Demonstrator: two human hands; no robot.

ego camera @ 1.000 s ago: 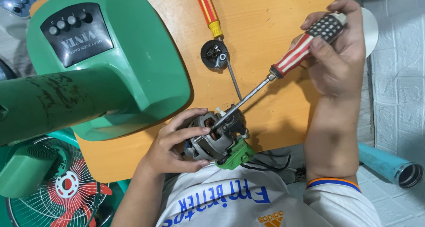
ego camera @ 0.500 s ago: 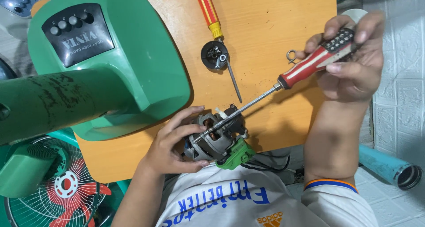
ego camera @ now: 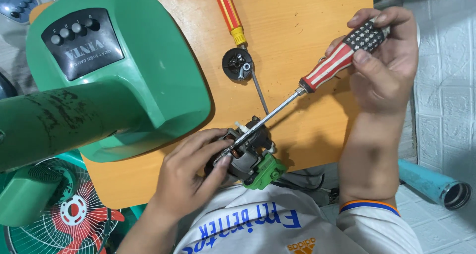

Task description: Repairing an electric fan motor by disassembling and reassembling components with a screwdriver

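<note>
The right hand (ego camera: 384, 60) is pinching the striped and starred handle of a screwdriver (ego camera: 342, 60) between thumb and curled fingers, and its long steel shaft is slanting down into the fan motor (ego camera: 248, 152). The left hand (ego camera: 191, 172) is cupping that motor at the near edge of the orange table (ego camera: 307, 16), fingers wrapped over its casing and the thumb pressing beside the shaft tip. The motor looks dense and stiff, likely heavy for its bulk, with exposed copper windings that are probably fragile, so the metal frame is the safer hold. A green plastic part (ego camera: 265, 172) is jutting from its lower side. Beyond are lying a black round cap (ego camera: 238, 64), a second screwdriver (ego camera: 229, 13) and the green fan base (ego camera: 119, 70).
</note>
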